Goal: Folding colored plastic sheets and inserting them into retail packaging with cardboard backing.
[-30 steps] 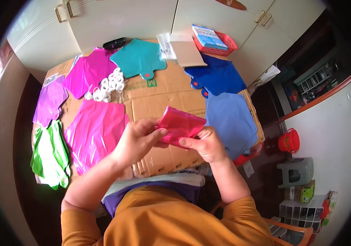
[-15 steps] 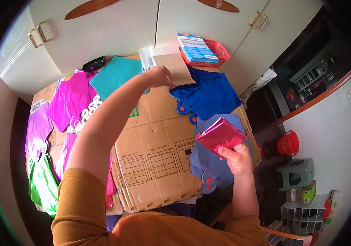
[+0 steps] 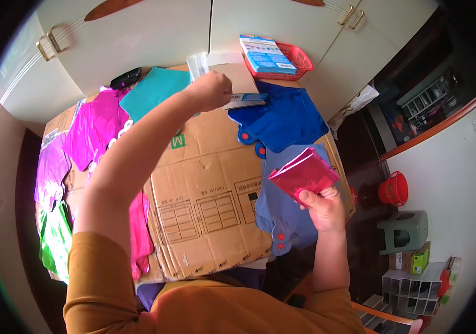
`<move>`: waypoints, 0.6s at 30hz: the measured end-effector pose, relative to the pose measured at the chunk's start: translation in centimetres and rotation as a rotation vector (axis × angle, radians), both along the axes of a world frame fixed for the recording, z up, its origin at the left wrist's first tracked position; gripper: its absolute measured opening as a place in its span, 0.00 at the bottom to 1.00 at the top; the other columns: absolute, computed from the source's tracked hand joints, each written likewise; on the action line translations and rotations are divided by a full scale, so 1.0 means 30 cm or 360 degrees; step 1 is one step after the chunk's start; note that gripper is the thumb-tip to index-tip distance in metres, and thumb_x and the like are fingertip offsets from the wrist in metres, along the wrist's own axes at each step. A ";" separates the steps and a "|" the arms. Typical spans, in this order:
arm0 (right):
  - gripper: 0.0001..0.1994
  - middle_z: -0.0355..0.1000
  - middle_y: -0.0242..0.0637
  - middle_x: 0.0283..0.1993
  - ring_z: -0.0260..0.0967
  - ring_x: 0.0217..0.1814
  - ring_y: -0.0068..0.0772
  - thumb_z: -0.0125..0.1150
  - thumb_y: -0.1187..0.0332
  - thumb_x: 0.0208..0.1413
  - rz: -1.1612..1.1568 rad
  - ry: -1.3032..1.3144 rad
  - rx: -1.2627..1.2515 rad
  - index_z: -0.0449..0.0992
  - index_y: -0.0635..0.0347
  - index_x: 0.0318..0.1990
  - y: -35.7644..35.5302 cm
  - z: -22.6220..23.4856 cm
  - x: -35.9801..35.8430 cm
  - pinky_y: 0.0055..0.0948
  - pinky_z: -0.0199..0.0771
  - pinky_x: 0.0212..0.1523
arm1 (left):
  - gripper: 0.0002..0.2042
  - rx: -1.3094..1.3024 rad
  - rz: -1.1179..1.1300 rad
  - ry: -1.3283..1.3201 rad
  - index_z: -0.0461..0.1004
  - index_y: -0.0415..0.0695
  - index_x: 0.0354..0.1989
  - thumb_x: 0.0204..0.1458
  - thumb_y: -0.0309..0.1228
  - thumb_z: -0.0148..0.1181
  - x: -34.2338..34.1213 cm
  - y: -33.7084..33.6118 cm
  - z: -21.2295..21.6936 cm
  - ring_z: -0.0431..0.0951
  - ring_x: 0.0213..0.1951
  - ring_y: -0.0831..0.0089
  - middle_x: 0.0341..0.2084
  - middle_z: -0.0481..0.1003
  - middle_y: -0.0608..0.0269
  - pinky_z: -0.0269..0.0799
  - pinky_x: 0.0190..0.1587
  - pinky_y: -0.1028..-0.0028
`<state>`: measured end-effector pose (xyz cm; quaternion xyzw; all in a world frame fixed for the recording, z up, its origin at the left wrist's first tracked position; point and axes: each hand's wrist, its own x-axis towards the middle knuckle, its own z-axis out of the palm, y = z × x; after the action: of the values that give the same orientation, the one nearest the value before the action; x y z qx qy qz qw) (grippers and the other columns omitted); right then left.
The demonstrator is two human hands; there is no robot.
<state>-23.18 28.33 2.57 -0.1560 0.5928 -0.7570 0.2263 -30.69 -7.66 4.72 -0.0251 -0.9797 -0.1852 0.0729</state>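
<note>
My right hand (image 3: pixel 324 209) grips a folded, shiny pink foil balloon (image 3: pixel 306 175), thumb on top, above the pale blue flat balloon (image 3: pixel 299 214). At the far side of the table, my left hand (image 3: pixel 211 90) is closed at the near edge of a flat cardboard packet (image 3: pixel 237 78) with a plain tan face. A blue-and-white printed strip (image 3: pixel 247 100) shows below that face, beside my fingers. The left fingertips are hidden. A dark blue flat balloon (image 3: pixel 290 117) with red round spots lies just right of the packet.
Flattened cardboard (image 3: pixel 210 172) covers the table. Teal (image 3: pixel 154 94), magenta (image 3: pixel 96 125), purple (image 3: pixel 51 167) and green (image 3: pixel 55 239) flat foil pieces lie leftward. A red basket (image 3: pixel 299 61) holds blue packets (image 3: pixel 271 58) against the cabinet. A stool (image 3: pixel 405 231) and red bucket (image 3: pixel 393 189) stand right.
My left hand has risen slightly away from me at the packet. Its tan near edge has lifted, and the printed strip has come into view. My right hand still holds the pink foil, hardly moved.
</note>
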 end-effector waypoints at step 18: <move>0.04 0.76 0.23 0.28 0.60 0.24 0.10 0.70 0.69 0.51 0.0952 -0.0161 0.0746 0.82 0.58 0.33 -0.215 -0.119 0.532 0.16 0.64 0.25 | 0.17 0.0422 0.0289 0.0764 0.72 0.40 0.37 0.35 0.17 0.65 1.553 0.440 -0.295 0.72 0.29 0.62 0.30 0.70 0.57 0.69 0.34 0.68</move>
<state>-7.22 21.89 -1.01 -0.2286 0.6662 -0.5082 0.4957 15.90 5.55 -4.12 0.0293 -0.8999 -0.2930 0.3217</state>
